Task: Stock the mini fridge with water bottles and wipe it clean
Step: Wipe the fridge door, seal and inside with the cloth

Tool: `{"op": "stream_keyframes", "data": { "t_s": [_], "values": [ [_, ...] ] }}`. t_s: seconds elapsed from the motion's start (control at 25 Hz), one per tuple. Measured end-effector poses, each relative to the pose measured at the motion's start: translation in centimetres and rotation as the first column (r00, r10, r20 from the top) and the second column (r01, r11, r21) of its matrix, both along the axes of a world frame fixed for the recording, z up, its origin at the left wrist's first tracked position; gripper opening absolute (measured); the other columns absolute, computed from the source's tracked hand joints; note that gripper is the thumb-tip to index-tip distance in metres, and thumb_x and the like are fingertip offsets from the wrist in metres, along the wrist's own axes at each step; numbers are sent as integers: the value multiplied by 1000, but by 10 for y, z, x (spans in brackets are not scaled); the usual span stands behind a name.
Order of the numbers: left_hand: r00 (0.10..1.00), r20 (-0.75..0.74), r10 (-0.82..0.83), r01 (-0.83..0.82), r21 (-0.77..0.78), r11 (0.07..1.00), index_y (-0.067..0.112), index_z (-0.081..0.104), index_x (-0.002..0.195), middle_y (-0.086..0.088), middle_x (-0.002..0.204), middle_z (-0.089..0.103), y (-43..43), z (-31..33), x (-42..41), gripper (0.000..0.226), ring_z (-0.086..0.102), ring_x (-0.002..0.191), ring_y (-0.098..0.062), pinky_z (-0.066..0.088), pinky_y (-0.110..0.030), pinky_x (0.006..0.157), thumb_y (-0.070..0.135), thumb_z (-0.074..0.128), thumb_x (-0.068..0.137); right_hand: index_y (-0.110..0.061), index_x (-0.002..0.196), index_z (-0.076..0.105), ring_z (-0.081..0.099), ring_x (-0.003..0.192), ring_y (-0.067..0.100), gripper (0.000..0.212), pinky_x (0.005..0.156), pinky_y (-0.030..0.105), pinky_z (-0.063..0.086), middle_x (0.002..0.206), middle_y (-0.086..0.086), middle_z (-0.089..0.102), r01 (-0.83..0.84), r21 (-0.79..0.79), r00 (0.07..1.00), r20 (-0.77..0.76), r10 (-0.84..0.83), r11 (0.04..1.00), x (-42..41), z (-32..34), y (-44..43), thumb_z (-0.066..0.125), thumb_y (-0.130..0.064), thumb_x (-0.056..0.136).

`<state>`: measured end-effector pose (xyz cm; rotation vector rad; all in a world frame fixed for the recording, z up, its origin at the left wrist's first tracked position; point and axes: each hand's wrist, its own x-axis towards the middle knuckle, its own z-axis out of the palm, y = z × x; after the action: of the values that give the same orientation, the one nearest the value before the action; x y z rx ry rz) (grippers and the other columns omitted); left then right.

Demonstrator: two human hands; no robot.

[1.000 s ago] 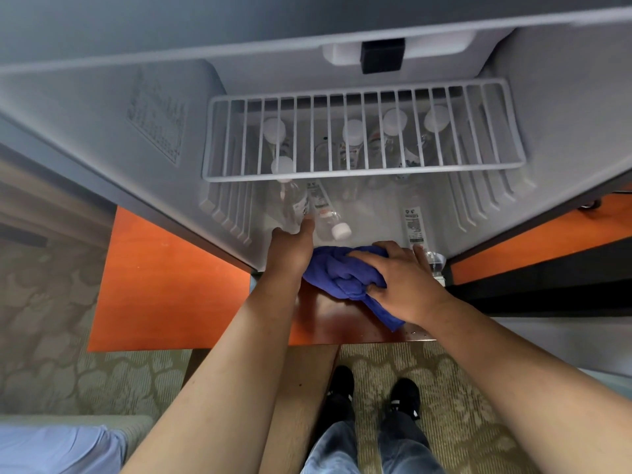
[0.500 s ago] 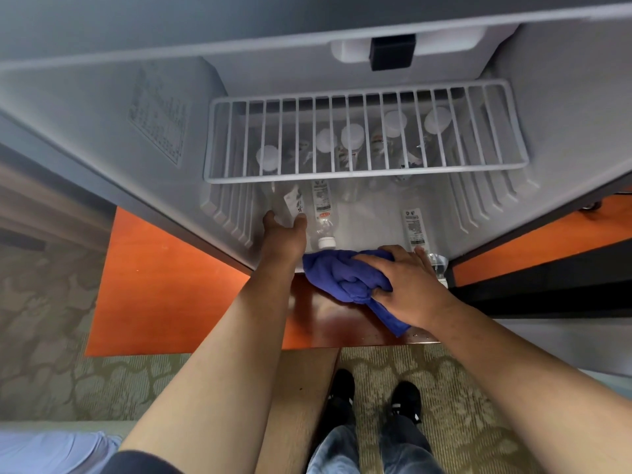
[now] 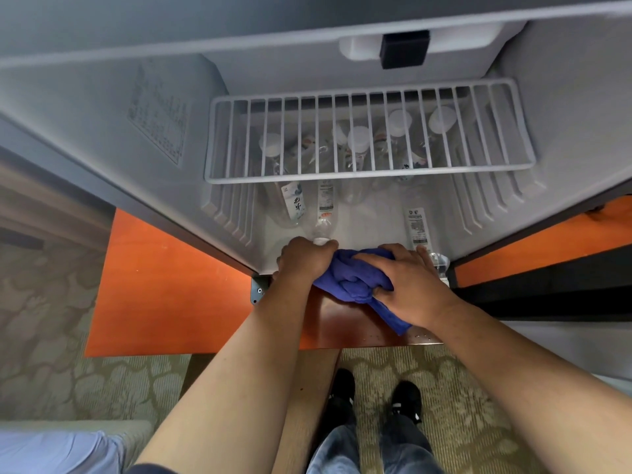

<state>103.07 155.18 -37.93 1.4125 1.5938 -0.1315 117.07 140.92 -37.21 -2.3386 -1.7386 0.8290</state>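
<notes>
The mini fridge (image 3: 564, 131) stands open below me. Several clear water bottles (image 3: 359, 140) with white caps stand under its white wire shelf (image 3: 369, 176). Three more bottles lie on the fridge floor: one at the left (image 3: 292, 203), one in the middle (image 3: 325, 200) and one at the right (image 3: 417, 224). My left hand (image 3: 304, 260) sits knuckles up at the floor's front edge, right behind the middle bottle's cap. Its fingers curl down out of sight. My right hand (image 3: 410, 285) grips a bunched blue cloth (image 3: 355, 275) at the front lip, beside the left hand.
An orange cabinet door (image 3: 164, 285) hangs open on the left, and an orange panel (image 3: 547, 248) is on the right. A wooden ledge (image 3: 342, 328) runs in front of the fridge. Below are patterned carpet and my black shoes (image 3: 342, 384). A black control box (image 3: 405, 49) sits at the fridge's top.
My left hand has drawn back from the bottles on the left to the floor's front edge. The left and middle bottles now lie further in. The right hand stays on the cloth.
</notes>
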Motion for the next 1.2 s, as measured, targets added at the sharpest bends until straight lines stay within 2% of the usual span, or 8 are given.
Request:
{"op": "stream_keyframes", "data": {
  "t_s": [0.28,0.56,0.68,0.8,0.88,0.96,1.08,1.2],
  "values": [
    [999,1,50,-48,305,951,22,63,89,3,91,66,-16,40,-6,53,61,96,-29,49,-46,96,72,47,87,-49,149,41,45,133,27,62,120,47,7,146,-3,45,33,30,999,15,-33,999,1,4,-4,63,-34,93],
    [971,238,12,-141,534,834,22,64,84,12,64,57,10,67,34,35,54,61,0,38,-17,62,55,60,95,-52,152,30,38,140,23,63,121,62,-4,151,-7,37,57,-53,996,65,-54,997,2,7,1,58,-40,97],
    [945,325,-29,-164,549,819,19,63,116,14,84,65,22,50,51,41,58,71,6,36,-5,60,54,57,96,-52,152,32,38,140,25,63,121,64,1,152,-5,39,74,-22,994,83,-72,997,4,6,2,59,-40,96],
    [961,160,-223,84,602,794,21,57,140,0,143,56,32,36,57,52,55,124,-12,40,-21,94,45,44,96,-49,152,35,30,148,28,64,122,59,8,162,2,28,116,-1,990,86,-115,993,9,11,10,62,-37,95],
    [957,106,-271,157,598,786,12,52,145,-7,151,51,39,32,56,51,47,138,-22,32,-22,106,36,46,101,-48,151,37,27,149,28,63,123,56,12,164,4,23,131,3,987,92,-130,991,12,14,16,63,-36,95],
    [959,175,-223,73,606,792,11,56,138,-5,135,62,45,29,55,43,59,121,-21,36,-16,90,33,54,101,-48,151,35,25,151,29,63,123,56,11,165,5,20,129,-22,989,78,-127,991,13,16,20,62,-37,95],
    [954,104,-282,178,562,808,10,66,106,-5,98,69,37,39,48,30,62,94,-26,30,-16,70,32,47,100,-49,151,35,23,151,29,63,124,56,10,166,3,18,128,-34,990,60,-126,991,15,16,19,63,-38,96],
    [976,214,-45,-88,571,816,15,66,84,-3,85,70,13,45,19,17,66,92,-29,41,-29,74,24,58,96,-50,150,37,25,149,28,64,123,55,14,164,2,21,119,-18,991,70,-117,993,16,17,18,65,-38,94]
  ]
}}
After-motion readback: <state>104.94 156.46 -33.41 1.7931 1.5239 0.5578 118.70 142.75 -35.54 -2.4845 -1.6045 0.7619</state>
